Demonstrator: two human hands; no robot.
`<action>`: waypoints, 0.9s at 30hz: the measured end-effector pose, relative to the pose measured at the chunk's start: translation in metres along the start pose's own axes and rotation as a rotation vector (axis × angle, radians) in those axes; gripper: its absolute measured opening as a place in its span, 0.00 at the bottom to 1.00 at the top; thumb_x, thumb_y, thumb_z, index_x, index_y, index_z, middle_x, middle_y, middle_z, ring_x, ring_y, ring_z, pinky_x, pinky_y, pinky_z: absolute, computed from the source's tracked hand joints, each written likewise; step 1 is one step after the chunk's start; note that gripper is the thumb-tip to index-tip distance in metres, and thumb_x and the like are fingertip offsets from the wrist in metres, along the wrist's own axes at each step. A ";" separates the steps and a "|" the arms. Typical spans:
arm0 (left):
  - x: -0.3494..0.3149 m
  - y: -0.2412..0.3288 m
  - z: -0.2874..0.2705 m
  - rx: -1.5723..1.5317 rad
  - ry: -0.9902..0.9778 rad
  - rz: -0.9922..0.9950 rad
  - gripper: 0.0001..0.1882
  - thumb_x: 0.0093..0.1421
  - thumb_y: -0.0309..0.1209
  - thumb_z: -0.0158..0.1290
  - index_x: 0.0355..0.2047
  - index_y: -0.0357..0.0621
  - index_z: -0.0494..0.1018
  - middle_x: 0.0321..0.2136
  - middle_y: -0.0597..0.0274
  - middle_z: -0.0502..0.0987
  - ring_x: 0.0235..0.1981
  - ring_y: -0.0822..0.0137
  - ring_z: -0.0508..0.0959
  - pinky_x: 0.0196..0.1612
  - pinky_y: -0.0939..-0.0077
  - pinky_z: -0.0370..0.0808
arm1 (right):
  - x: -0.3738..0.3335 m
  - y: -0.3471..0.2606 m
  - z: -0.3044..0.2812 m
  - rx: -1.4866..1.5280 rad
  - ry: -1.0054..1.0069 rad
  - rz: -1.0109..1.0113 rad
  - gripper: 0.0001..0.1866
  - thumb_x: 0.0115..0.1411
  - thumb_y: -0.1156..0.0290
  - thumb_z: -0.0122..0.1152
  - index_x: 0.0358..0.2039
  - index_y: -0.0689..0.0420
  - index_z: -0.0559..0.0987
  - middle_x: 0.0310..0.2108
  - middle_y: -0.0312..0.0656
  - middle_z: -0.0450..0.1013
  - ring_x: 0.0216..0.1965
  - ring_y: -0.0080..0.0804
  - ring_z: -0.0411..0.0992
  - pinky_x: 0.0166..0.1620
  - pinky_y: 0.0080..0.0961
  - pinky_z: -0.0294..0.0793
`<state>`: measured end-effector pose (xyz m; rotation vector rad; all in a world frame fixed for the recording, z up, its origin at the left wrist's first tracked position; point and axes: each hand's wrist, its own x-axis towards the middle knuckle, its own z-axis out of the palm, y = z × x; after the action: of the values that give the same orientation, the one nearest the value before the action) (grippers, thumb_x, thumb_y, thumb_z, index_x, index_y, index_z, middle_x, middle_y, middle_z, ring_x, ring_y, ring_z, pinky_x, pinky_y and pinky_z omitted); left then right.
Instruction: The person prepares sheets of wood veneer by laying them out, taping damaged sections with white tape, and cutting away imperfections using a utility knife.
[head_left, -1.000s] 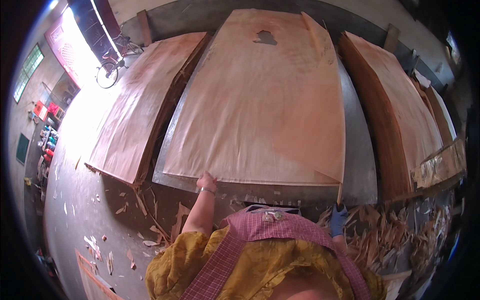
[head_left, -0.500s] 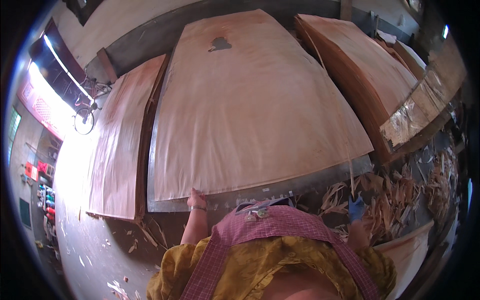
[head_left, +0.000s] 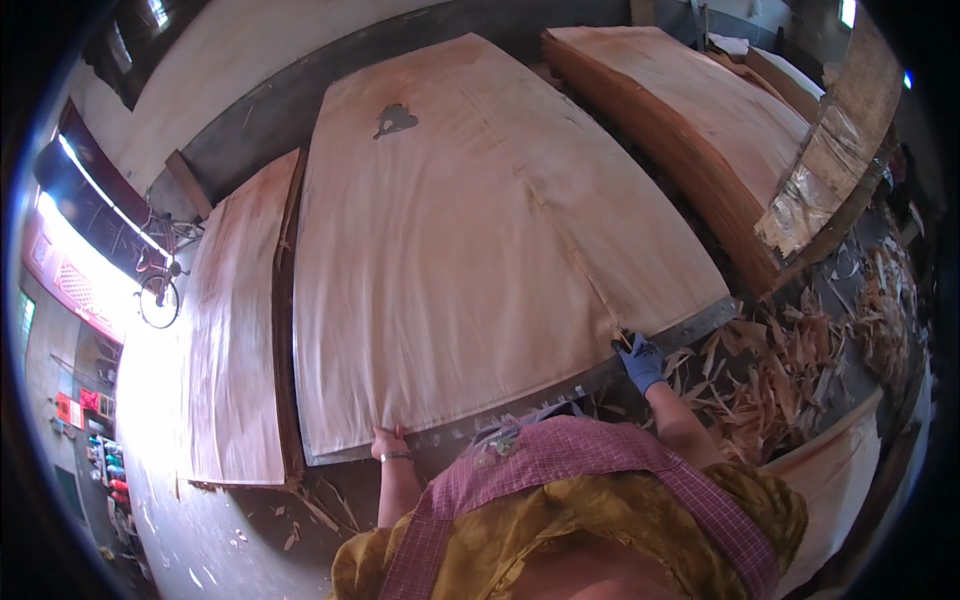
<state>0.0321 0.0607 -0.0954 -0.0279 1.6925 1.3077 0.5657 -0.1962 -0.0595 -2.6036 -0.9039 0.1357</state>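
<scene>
A large, pale wood veneer sheet (head_left: 430,270) lies before me, with a ragged hole near its far end. My left hand (head_left: 390,442), bare with a band at the wrist, is closed on its near edge, left of centre; the fingertips are partly hidden. My right hand (head_left: 641,362) wears a blue glove and is closed at the sheet's near right edge. It grips the near end of a narrow veneer strip (head_left: 580,262), which runs away across the sheet. A small dark patch shows at the gloved fingertips; I cannot make out what it is.
A grey metal-looking edge (head_left: 690,325) shows under the sheet. Veneer stacks stand on the left (head_left: 235,340) and right (head_left: 690,130). Veneer scraps (head_left: 790,370) litter the floor at right, near a wrapped board (head_left: 825,170). A bicycle (head_left: 160,285) stands by the bright doorway.
My right hand has moved left and up to the sheet's edge, bringing the strip from the right side onto the sheet. My left hand stays at the near edge; the view has shifted.
</scene>
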 end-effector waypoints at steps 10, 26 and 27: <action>0.000 0.019 0.025 0.020 -0.007 0.018 0.16 0.65 0.36 0.52 0.25 0.38 0.66 0.21 0.64 0.69 0.19 0.65 0.72 0.20 0.70 0.80 | 0.030 -0.023 0.018 -0.017 0.021 -0.123 0.25 0.56 0.44 0.60 0.36 0.55 0.74 0.29 0.52 0.77 0.33 0.54 0.77 0.39 0.46 0.74; -0.036 0.019 -0.012 0.352 0.017 0.204 0.17 0.62 0.36 0.50 0.42 0.33 0.68 0.36 0.52 0.74 0.30 0.57 0.76 0.30 0.62 0.79 | -0.073 -0.147 -0.003 0.302 -0.054 -0.227 0.17 0.62 0.57 0.55 0.45 0.55 0.74 0.36 0.54 0.75 0.36 0.54 0.75 0.40 0.48 0.74; -0.032 0.008 -0.016 0.475 0.081 0.446 0.17 0.61 0.35 0.49 0.44 0.34 0.68 0.37 0.50 0.75 0.34 0.54 0.75 0.40 0.60 0.76 | -0.083 -0.139 -0.020 0.309 -0.104 -0.231 0.14 0.62 0.59 0.55 0.43 0.54 0.75 0.38 0.53 0.73 0.37 0.55 0.74 0.40 0.48 0.74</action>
<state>0.0346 0.0355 -0.0683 0.6112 2.1199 1.1885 0.4239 -0.1532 0.0094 -2.2095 -1.1163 0.3233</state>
